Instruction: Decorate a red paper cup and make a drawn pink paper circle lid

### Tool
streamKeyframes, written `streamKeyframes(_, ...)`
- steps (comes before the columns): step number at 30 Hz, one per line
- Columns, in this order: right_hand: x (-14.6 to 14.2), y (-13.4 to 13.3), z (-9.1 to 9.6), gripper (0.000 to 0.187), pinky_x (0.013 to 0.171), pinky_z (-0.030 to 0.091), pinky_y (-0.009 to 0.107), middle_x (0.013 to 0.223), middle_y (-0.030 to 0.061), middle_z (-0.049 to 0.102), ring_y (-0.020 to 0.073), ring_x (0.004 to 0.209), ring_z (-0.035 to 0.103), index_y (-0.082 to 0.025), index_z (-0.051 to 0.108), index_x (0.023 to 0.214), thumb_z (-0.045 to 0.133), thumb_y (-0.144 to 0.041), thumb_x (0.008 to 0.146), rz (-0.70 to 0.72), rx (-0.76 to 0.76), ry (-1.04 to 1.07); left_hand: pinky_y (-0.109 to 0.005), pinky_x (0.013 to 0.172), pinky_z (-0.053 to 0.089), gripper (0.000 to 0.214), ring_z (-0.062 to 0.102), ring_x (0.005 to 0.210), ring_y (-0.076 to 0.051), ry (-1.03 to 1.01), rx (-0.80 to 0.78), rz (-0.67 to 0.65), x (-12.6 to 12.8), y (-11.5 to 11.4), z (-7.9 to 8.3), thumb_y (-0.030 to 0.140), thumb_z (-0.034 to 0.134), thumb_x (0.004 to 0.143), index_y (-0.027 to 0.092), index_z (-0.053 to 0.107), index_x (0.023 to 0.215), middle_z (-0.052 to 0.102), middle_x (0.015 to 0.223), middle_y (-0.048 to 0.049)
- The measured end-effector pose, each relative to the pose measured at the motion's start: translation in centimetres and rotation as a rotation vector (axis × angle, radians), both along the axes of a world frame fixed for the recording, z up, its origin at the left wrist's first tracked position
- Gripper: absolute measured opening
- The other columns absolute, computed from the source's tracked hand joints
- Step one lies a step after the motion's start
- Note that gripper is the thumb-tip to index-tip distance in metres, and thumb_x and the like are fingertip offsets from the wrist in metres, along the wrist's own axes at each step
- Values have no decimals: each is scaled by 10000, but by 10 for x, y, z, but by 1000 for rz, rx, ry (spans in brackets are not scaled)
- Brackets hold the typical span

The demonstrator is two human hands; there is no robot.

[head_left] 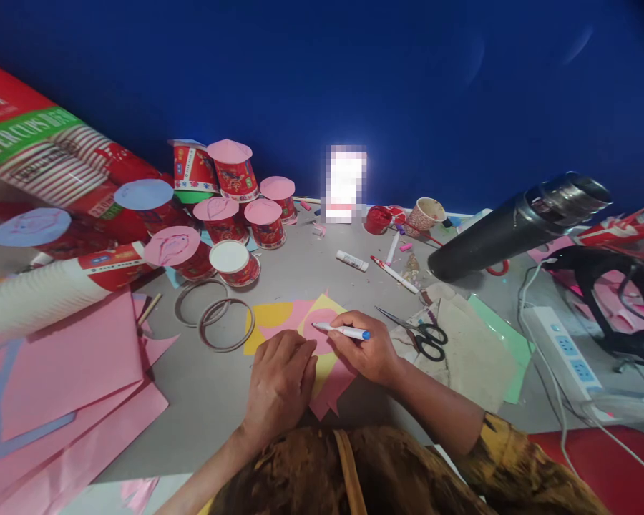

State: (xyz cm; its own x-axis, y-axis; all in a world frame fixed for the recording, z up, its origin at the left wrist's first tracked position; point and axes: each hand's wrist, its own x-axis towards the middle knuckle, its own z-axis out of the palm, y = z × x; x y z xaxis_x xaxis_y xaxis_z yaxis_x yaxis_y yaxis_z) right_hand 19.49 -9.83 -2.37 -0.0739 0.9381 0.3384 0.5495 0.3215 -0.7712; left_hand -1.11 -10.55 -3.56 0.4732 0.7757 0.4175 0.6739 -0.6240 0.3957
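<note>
My right hand [370, 352] is closed round a white marker with a blue end [342, 331], its tip resting on a pink paper circle [320, 330]. That circle lies on yellow paper [325, 361] and pink paper [333, 390] in front of me. My left hand [280, 383] presses down on these sheets just left of the circle, fingers curled together. Black-handled scissors [421, 336] lie to the right of my right hand.
Red paper cups [236, 261], several capped with pink discs, cluster at the back left beside long cup sleeves [59, 282]. Pink sheets [64, 372] cover the left. Two wire rings [225, 325], glue sticks, markers, a black flask [515, 225] and a power strip [561, 350] lie around.
</note>
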Motion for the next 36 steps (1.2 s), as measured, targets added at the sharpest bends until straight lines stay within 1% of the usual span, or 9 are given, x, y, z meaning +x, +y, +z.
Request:
streamKeyframes(8,0,1,-1,116,748,570,251,868,47,808,179,776,750,-226,733,928,643,-287,965,20,-42,-21,-391,805,430,182,616,982,-264,-3,2,-5,0,0,-1,192,526,1042,181,704,1078,684,991,-78)
streamKeyframes(21,0,1,-3,126,768,566,253,868,48,799,178,801,747,-225,719,923,626,-287,981,33,-37,-20,-387,810,428,179,611,979,-261,4,1,-6,0,0,-1,195,520,1046,186,695,1082,682,993,-77)
streamKeyframes(28,0,1,-2,119,752,559,249,862,43,795,175,783,741,-228,717,923,632,-290,978,27,-52,-10,-392,790,430,221,605,950,-265,49,27,-2,0,0,-1,220,494,1054,172,685,1155,677,989,-86)
streamKeyframes(30,0,1,-2,123,751,557,248,853,42,792,175,778,738,-228,717,919,630,-292,980,25,-51,-9,-394,798,431,218,608,955,-266,55,29,-4,0,0,-1,211,503,1048,169,687,1158,682,1008,-90)
streamKeyframes(34,-1,2,-2,142,764,562,254,863,47,793,180,792,741,-228,724,923,624,-305,989,25,-54,-15,-408,837,438,221,613,1016,-277,69,42,-8,0,0,-1,196,508,1039,166,685,1169,709,1108,-110)
streamKeyframes(36,-1,2,-2,143,766,562,254,862,45,791,178,787,738,-230,727,922,626,-305,989,20,-60,-15,-410,842,440,219,616,1023,-278,69,44,-10,0,0,-1,196,512,1037,167,687,1165,720,1113,-109)
